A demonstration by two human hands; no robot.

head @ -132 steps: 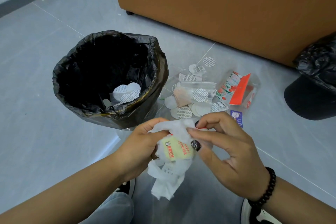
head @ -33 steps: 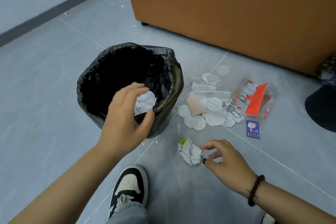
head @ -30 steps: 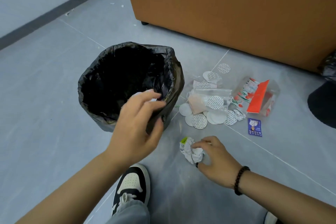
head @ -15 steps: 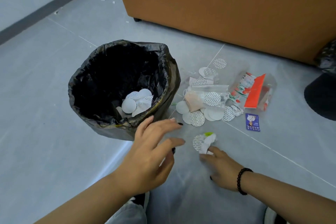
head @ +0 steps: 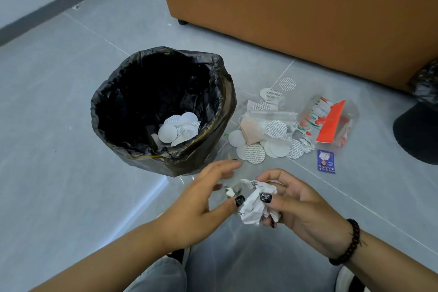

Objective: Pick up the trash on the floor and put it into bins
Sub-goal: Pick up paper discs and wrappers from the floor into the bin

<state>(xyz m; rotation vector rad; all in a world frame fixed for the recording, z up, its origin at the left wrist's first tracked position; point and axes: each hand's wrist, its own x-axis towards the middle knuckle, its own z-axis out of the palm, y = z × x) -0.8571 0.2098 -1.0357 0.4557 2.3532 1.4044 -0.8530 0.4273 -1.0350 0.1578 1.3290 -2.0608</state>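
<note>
Head view: crumpled paper [head: 254, 201] near bin [head: 214, 147] rim

1. Floor [head: 59, 125] — smooth grey tile with a soft sheen.
2. Bin [head: 163, 111] — lined with thin black plastic film, wrinkled and faintly glossy.
3. Wad [head: 253, 201] — crumpled white paper, matt and creased.
4. Discs [head: 253, 154] — flat white paper-like rounds, some printed with grey lettering.
5. Bag [head: 272, 116] — clear, shiny plastic.
6. Cabinet [head: 296, 7] — smooth, matt brown panel.
7. Bracelet [head: 350, 244] — dark glossy beads.
</note>
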